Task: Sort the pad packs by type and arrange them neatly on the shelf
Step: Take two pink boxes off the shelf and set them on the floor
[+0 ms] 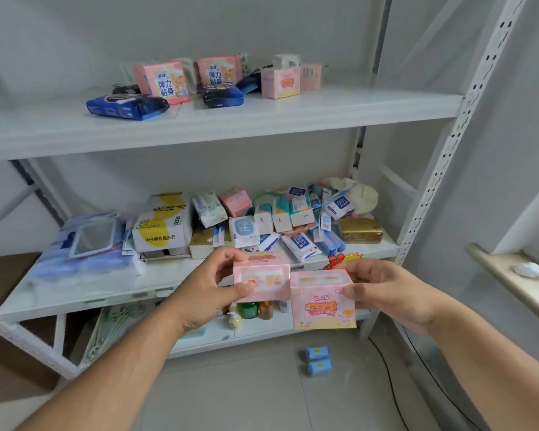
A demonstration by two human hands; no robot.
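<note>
Left hand point(213, 283): fingers and thumb curled round a pink pad pack point(261, 279), thumb on its near face, fingers over the top edge; pack held level in front of the middle shelf point(75, 298).

Right hand point(383, 290): grasping a second pink pad pack point(322, 301), thumb on the near right corner, fingers behind; printed front faces the camera. The two held packs touch along their inner edges, the right one slightly lower.

Above and left of the grip, upper shelf point(262, 119): dark blue soft pack point(126, 106) lying flat at the front; upright pink box with bear print point(162, 80) just behind it; second bear-print box point(218, 71) to its right, with another dark blue pack point(223, 96) in front. Above the grip, slightly right: pale pink pack point(280, 82) matching the held pair, standing upright, a further pink pack point(310, 76) just beside it.

Behind the grip, middle shelf: left, a large flat bluish package point(87, 244); a white and yellow carton point(164, 223); then a loose heap of small white, blue and teal packets point(293, 219); far right, a gold box point(361, 230).

Below the grip: small bottles point(252, 311) on the lowest shelf; two blue rolls point(317, 359) on the floor, below the right hand.
</note>
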